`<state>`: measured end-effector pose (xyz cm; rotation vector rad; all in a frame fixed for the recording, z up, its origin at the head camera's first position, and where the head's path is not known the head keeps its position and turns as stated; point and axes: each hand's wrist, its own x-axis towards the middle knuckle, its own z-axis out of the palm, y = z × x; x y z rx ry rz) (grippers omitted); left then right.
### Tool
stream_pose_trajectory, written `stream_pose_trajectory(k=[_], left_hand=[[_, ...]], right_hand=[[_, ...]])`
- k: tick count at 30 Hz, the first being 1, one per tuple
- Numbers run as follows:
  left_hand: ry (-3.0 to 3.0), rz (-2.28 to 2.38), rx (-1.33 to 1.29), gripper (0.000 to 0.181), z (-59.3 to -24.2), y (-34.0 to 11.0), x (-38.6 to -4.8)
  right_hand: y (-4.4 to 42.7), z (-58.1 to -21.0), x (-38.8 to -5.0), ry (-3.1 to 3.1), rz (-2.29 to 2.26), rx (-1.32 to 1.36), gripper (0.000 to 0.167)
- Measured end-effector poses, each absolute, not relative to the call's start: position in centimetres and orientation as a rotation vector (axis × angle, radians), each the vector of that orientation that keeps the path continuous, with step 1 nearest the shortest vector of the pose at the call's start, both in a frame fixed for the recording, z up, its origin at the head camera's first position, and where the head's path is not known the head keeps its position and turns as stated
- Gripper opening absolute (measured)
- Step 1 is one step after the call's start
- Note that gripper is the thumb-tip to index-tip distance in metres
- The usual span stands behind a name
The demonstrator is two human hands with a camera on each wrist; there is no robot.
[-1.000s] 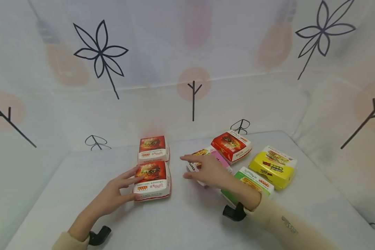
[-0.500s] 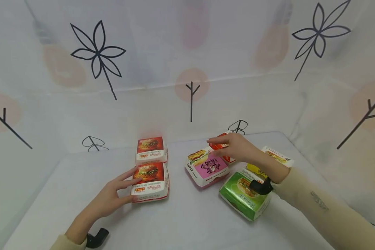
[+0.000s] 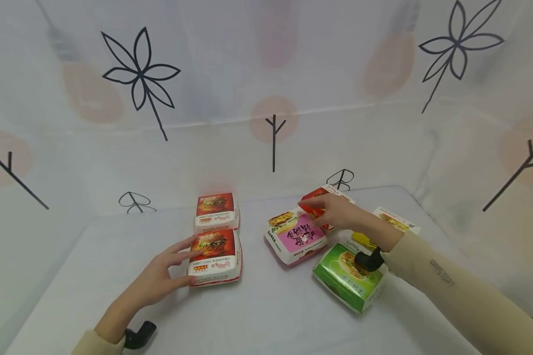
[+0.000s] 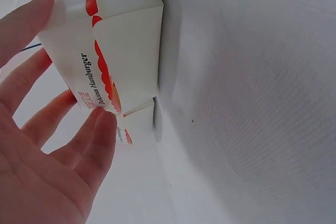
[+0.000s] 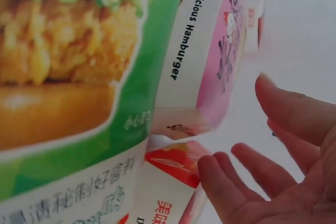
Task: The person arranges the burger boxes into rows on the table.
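On the left, my left hand rests its extended fingers on the nearer red-and-white hamburger box; the thumb lies at its front left corner. In the left wrist view the fingertips touch that box's white side. A matching box stands right behind it. Over to the right, my right hand is above another red hamburger box, partly covering it, with fingers loosely bent. In the right wrist view a fingertip is at that red box's edge; contact is hard to tell.
In front of the right hand lie a pink hamburger box and a green one. A yellow box is partly hidden behind the right forearm. White cloth covers the table, and a printed cloth wall rises behind it.
My right hand has moved right and back, from over the pink box to the red box behind it. The pink and green boxes are now more exposed. My left hand has stayed in place.
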<state>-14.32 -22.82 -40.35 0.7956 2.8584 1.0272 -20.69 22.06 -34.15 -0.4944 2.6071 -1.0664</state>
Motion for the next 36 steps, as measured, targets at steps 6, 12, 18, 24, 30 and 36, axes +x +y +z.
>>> stream_pose_trajectory(k=[6,12,18,24,30,36], left_hand=[[2.866,1.025,0.810,0.056,-40.4,-22.7,-14.3],[2.856,1.031,0.776,0.057,-40.4,-22.6,-14.4],[2.837,1.048,0.766,0.058,-40.3,-22.6,-14.4],[2.823,1.059,0.784,0.058,-40.4,-22.7,-14.4],[2.819,1.071,0.776,0.059,-40.4,-22.6,-14.5],[2.851,1.071,0.794,0.064,-39.1,-23.0,-14.7]], right_hand=[[22.0,-34.7,-21.1,2.612,-1.015,-0.526,0.067],[21.5,-34.8,-21.1,2.681,-0.897,-0.536,0.067],[21.1,-35.1,-21.3,2.715,-0.831,-0.503,0.063],[20.7,-35.1,-21.5,2.698,-0.822,-0.497,0.058],[20.5,-35.2,-21.9,2.698,-0.828,-0.471,0.057],[19.9,-35.2,-22.3,2.670,-0.852,-0.464,0.058]])
